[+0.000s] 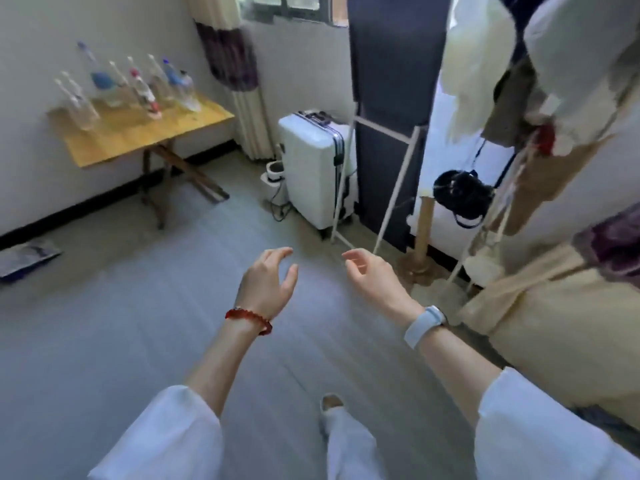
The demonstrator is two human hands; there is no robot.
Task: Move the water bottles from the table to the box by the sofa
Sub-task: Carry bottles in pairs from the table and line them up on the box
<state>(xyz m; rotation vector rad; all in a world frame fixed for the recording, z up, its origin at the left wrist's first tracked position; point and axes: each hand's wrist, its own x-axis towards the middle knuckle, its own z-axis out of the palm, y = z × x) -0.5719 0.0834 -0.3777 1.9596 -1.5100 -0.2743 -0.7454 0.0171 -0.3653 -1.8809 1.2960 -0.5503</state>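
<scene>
Several clear water bottles (138, 88) stand on a small yellow wooden table (145, 133) against the left wall, far ahead of me; some carry blue or red labels. My left hand (268, 282), with a red bead bracelet at the wrist, hovers over the floor with fingers loosely curled and holds nothing. My right hand (369, 275), with a pale blue watch band on its wrist, hovers beside it, also loosely curled and holding nothing. Both hands are well short of the table. No box or sofa is in view.
A white suitcase (315, 168) stands by the curtain and a dark panel (391, 98). A white-framed rack (398, 188) with hanging clothes (554, 98) crowds the right side. Grey floor (138, 306) stretches between me and the table. A flat object (24, 258) lies by the left wall.
</scene>
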